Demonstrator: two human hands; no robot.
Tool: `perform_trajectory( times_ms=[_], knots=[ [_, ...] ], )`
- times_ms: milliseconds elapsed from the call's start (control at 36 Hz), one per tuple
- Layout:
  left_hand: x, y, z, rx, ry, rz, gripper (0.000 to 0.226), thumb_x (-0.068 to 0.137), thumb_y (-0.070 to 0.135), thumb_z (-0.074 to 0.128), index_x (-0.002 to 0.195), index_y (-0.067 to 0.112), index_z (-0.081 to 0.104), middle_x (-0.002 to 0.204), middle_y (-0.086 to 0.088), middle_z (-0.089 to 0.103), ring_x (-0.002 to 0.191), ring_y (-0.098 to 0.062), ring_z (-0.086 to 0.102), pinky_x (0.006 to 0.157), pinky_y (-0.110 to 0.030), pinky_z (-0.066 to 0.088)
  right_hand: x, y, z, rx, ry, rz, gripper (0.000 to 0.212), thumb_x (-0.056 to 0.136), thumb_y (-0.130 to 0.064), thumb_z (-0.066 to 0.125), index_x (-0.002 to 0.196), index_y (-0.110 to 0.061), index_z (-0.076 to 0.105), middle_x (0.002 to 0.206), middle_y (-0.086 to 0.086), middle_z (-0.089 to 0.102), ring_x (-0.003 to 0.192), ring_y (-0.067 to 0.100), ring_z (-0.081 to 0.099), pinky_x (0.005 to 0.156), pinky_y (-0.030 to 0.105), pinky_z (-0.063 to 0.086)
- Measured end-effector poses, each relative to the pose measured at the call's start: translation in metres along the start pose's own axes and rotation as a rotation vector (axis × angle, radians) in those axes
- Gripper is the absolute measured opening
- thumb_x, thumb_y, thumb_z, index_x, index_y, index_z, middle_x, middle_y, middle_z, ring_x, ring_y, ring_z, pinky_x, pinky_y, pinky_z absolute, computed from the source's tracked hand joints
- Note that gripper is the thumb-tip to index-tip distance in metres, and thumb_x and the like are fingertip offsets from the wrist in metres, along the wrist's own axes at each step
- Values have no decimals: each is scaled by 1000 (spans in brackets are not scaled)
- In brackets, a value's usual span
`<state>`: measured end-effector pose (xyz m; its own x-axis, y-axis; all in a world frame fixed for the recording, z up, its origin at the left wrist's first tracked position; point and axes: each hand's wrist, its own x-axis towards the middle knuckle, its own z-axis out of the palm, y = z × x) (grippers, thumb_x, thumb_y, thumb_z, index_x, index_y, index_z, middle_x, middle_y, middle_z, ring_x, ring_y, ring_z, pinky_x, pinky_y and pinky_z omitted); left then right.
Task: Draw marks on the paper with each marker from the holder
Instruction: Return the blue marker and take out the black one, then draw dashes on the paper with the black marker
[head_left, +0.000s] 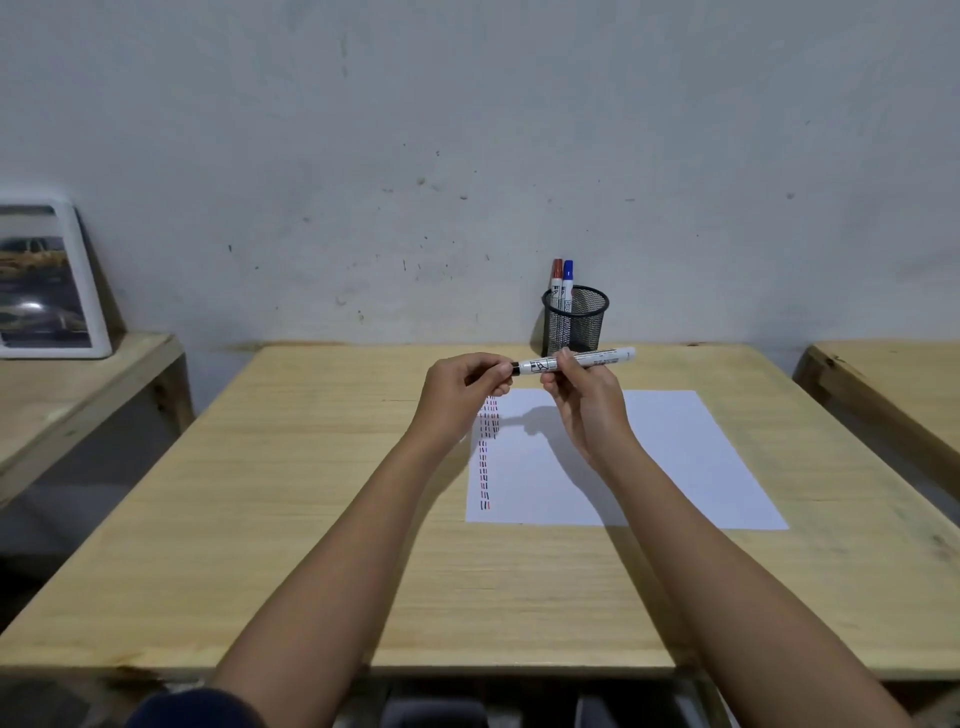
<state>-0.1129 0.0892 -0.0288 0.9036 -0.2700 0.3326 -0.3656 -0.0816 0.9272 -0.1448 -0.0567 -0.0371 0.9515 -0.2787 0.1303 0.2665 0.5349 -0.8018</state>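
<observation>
Both hands hold a marker (571, 361) level above the paper (675, 457), left hand (462, 387) pinching its black end, right hand (584, 400) clamped on its barrel, print unreadable.

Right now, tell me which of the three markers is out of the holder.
The black-tipped marker, held level between both hands above the paper. The red-capped and blue-capped ones stand in the mesh holder.

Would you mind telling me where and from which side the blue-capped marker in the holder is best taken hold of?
Take the blue-capped marker by its cap and upper barrel, coming from above. It stands nearly upright in the mesh holder and only that top part clears the rim. The red-capped marker stands close on its left, so a narrow fingertip grip from the right side probably suits best.
</observation>
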Motion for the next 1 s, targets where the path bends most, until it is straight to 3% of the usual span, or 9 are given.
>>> perform_trajectory(
  times_ms=[111,306,389,472,556,639,750,889,1000],
  knots=[
    [0,-4,-7,-26,24,-31,12,90,7,56,92,6,69,69,-1,65,57,2,61,67,-10,52,5,5,2,-21,-80,-13,18,96,-3,44,80,-5,54,70,1,54,56,4,57,60,12,50],
    [3,-8,-17,-107,43,-114,21,91,8,55,100,-8,66,65,1,66,54,3,60,68,-9,52,13,6,8,-74,-166,-26,15,95,-3,45,85,-5,56,73,2,57,59,5,58,64,13,51],
    [5,-13,-27,-210,82,-200,20,91,11,55,96,-4,66,56,8,68,53,1,60,65,-9,51,17,4,8,-4,-122,-51,16,96,-1,41,88,-4,55,76,4,56,57,5,57,62,12,50],
    [5,-23,-48,-291,190,-286,16,92,12,54,90,1,65,56,6,66,49,2,57,59,-7,50,21,-9,-3,128,-15,-85,17,96,-2,41,86,-4,54,67,-1,62,55,5,58,59,12,50],
    [-2,-27,-62,-144,179,-309,14,90,12,58,87,0,64,66,-3,60,54,-5,56,56,-11,50,22,-14,-14,140,51,-102,16,96,-4,45,85,-7,56,62,-6,65,57,6,59,60,12,51],
    [-5,-30,-60,136,131,-307,10,86,7,59,79,4,66,71,0,61,59,-9,53,51,-11,44,20,-7,-18,98,95,-84,14,96,-7,47,85,-9,56,60,-7,66,58,5,61,62,12,53],
    [3,-35,-52,412,90,-293,12,79,4,55,79,-3,64,72,-4,59,53,-8,48,42,-11,39,19,3,-18,41,122,-58,14,95,-7,48,83,-8,54,60,-4,65,55,5,62,60,12,53],
    [10,-43,-45,670,-6,-281,14,78,13,59,82,2,66,88,-10,65,79,-25,61,67,-31,48,17,7,-17,-37,137,-48,13,94,-6,50,82,-8,53,74,5,54,54,4,61,57,12,52],
    [10,-47,-39,741,-49,-259,17,80,14,57,85,0,66,91,-13,65,86,-30,62,73,-36,51,15,6,-16,-97,102,-43,13,95,-7,49,83,-8,55,73,4,65,55,5,62,56,13,53]
  ],
)
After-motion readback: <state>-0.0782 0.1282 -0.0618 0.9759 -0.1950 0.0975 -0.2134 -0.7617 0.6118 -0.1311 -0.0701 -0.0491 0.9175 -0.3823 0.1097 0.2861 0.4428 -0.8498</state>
